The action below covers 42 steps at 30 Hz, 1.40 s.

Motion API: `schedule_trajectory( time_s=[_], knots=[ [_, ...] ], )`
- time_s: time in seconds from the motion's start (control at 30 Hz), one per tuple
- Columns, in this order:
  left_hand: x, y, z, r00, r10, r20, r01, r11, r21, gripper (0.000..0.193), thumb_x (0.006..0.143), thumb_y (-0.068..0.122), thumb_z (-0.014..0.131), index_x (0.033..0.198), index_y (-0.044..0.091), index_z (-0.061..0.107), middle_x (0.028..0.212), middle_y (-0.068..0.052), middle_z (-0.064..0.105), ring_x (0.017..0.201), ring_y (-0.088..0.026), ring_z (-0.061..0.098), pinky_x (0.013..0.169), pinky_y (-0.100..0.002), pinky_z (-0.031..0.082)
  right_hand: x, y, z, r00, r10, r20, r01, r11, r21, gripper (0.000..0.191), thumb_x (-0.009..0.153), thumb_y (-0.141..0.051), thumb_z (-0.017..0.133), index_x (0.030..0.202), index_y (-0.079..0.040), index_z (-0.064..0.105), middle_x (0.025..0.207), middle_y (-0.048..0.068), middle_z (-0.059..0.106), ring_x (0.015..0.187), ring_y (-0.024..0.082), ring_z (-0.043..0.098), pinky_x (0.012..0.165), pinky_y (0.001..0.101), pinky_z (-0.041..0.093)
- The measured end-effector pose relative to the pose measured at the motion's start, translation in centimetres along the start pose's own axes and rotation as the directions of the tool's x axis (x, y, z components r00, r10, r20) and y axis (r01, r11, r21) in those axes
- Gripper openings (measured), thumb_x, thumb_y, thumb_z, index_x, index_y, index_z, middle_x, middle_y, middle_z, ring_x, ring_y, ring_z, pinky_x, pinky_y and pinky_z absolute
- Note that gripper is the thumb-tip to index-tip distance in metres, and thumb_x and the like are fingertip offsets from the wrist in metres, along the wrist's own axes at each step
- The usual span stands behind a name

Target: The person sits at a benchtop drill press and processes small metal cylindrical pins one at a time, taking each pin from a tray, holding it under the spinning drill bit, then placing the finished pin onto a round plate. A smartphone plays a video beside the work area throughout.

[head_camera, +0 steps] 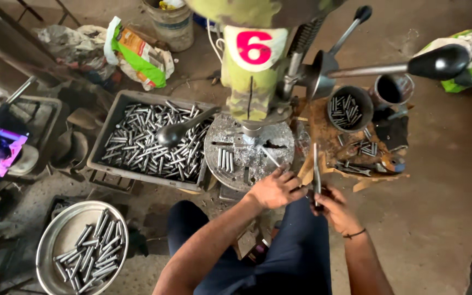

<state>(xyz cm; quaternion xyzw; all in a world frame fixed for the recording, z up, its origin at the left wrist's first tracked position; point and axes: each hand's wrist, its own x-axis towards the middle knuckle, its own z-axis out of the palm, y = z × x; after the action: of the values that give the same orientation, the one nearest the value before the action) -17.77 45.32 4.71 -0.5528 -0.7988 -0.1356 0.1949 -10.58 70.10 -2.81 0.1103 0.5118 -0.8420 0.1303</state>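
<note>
Steel rod [316,169], thin and straight, pinched in right hand [334,210]; left hand [274,188] grips slim pin [271,157].

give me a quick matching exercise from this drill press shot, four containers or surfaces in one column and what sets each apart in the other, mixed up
Column one:
1. grey rectangular crate
2. round metal pan
3. round drill table
4. dark round tin

Column two:
a. under the drill head, strewn with metal shavings, a few pins lying on it
b. right of the machine, on the wooden board, pins standing inside
c. bottom left on the floor, pins lying in a loose pile
d. left of the machine, packed with the largest heap of pins

Pairs: 1-d, 2-c, 3-a, 4-b
</note>
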Motion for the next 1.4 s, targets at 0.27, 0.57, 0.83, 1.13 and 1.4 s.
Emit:
schedule_trajectory(
  time_s=[0.27,0.57,0.83,1.13,1.4],
  knots=[
    [4.3,-2.6,1.4,0.984,-0.085,0.156,0.088,0.996,-0.014,0.045,0.084,0.019,0.059,0.129,0.019,0.066,0.106,-0.006,0.061,0.106,-0.028,0.064,0.095,-0.048,0.052,0.7,0.3,-0.4,0.975,-0.04,-0.218,0.064,0.993,0.103,0.012,0.089,-0.009,0.054,0.1,-0.011,0.048,0.07,0.002,0.045,0.047,0.01,0.041,0.037,0.0246,0.03],
    [9.5,-5.0,3.3,0.917,-0.359,0.172,0.333,0.929,0.161,0.027,0.095,0.025,0.058,0.118,0.017,0.071,0.102,-0.007,0.068,0.105,-0.026,0.065,0.106,-0.051,0.042,4.0,-1.0,3.1,0.683,-0.518,-0.514,0.479,0.85,-0.22,0.016,0.103,-0.021,0.057,0.105,-0.012,0.044,0.071,0.0,0.046,0.053,0.011,0.045,0.043,0.0263,0.035],
    [10.5,-6.9,4.0,0.871,-0.475,0.123,0.434,0.863,0.258,0.028,0.09,0.021,0.056,0.108,0.009,0.073,0.102,-0.007,0.071,0.11,-0.026,0.062,0.11,-0.054,0.036,8.7,1.7,0.5,0.766,-0.274,-0.581,0.26,0.959,-0.11,0.019,0.109,-0.018,0.051,0.106,0.0,0.052,0.081,0.016,0.052,0.069,0.042,0.043,0.059,0.0533,0.033],
    [9.9,-8.0,3.6,0.834,-0.52,0.186,0.445,0.833,0.33,0.027,0.087,0.021,0.057,0.105,0.011,0.075,0.107,-0.009,0.07,0.116,-0.026,0.059,0.11,-0.053,0.034,10.0,2.0,0.7,0.798,-0.562,-0.219,0.364,0.737,-0.569,0.02,0.102,-0.027,0.057,0.108,-0.008,0.054,0.081,0.009,0.055,0.064,0.03,0.053,0.053,0.0443,0.042],
    [8.9,-9.2,2.7,0.821,-0.56,0.11,0.513,0.809,0.285,0.021,0.087,0.021,0.06,0.1,0.018,0.076,0.104,-0.005,0.069,0.114,-0.022,0.06,0.102,-0.045,0.037,10.9,3.1,3.7,0.951,-0.203,-0.231,0.255,0.941,0.222,0.025,0.099,-0.036,0.061,0.11,-0.014,0.055,0.078,0.002,0.056,0.056,0.02,0.056,0.043,0.0378,0.045]
  ],
)
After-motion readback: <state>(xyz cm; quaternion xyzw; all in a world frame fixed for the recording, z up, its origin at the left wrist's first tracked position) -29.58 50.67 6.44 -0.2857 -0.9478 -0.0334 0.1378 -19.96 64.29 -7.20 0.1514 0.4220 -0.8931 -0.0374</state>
